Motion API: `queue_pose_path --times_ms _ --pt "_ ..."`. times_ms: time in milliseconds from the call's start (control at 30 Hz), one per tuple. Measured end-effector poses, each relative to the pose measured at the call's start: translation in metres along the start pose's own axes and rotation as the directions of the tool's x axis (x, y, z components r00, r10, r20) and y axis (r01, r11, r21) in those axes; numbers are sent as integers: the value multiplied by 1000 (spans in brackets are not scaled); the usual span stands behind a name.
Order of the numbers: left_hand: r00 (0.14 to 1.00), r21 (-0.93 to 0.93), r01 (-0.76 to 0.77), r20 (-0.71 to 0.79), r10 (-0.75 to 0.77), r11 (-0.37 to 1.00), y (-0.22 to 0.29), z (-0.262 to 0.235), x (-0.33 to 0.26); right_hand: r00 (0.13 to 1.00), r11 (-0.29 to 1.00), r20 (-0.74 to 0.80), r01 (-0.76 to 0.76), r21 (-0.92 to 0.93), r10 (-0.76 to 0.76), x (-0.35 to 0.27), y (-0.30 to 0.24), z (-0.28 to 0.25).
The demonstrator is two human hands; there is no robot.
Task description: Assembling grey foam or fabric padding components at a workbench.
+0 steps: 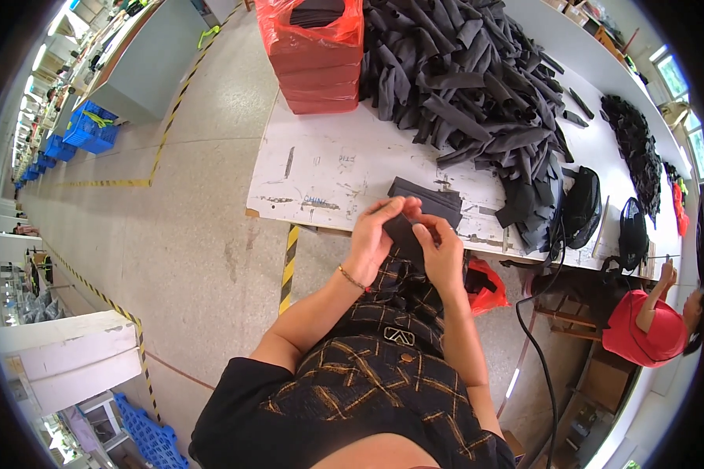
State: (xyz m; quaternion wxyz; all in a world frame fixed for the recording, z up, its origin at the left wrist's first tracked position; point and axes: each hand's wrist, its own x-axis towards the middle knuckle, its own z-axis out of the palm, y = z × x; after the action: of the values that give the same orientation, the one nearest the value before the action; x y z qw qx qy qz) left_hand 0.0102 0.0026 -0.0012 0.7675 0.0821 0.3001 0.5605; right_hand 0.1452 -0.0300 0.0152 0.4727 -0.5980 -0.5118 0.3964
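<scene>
Both my hands come together just over the near edge of the white table. Between them is a dark grey fabric piece. My left hand pinches its upper left side with curled fingers. On the opposite side, my right hand grips it with thumb and fingertips. Right behind my hands, a small stack of dark fabric pieces lies on the table. Farther back spreads a large heap of similar dark grey pieces, some of them curled.
A red plastic bag packed with dark pieces stands at the table's far left. Two black mesh-like bundles lie at the right, near a black cable. A person in red sits at the right. Blue crates stand far left.
</scene>
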Motion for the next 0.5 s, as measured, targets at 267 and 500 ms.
queue_pose_path --times_ms 267,500 --pt "979 -220 -187 -117 165 957 -4 -36 30 991 976 -18 -133 -170 132 -22 15 -12" --pt "949 270 -282 -61 309 921 -12 -22 32 988 983 -128 -105 -153 85 -1 41 -37"
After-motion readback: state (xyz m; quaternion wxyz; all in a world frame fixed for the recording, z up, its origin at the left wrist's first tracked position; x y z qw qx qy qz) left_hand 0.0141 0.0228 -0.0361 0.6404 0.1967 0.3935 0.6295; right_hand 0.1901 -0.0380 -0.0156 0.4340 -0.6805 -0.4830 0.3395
